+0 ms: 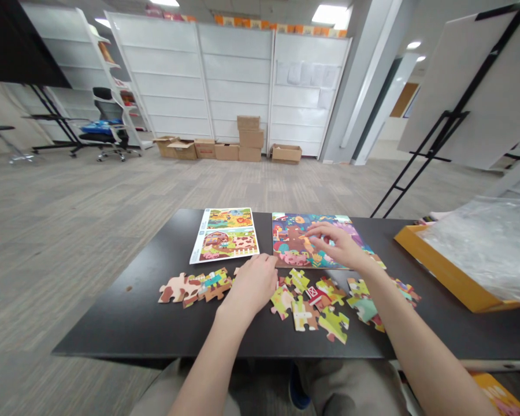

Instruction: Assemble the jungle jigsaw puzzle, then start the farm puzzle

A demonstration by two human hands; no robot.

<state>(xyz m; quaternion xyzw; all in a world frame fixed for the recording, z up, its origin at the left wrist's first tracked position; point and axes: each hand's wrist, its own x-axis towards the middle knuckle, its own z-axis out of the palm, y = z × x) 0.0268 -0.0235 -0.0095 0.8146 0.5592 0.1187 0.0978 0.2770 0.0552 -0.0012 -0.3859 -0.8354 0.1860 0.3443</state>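
Note:
My left hand [256, 284] rests at the near left corner of a colourful puzzle board [292, 257], its fingertips bent down and anything under them hidden. Over the board's middle is my right hand [335, 244], fingers apart and curved, with no piece visible in it. Loose puzzle pieces [304, 315] lie in front of the board between my arms. More pieces [179, 288] are left of my left hand, and others [361, 303] lie by my right forearm. A printed picture sheet [227, 236] with two farm and animal scenes is left of the board.
A yellow box [442, 266] with clear plastic wrap [485, 248] stands at the right of the black table [143, 323]. Beyond the table are cardboard boxes [251, 138], an office chair [108, 118] and a whiteboard on a stand [472, 86].

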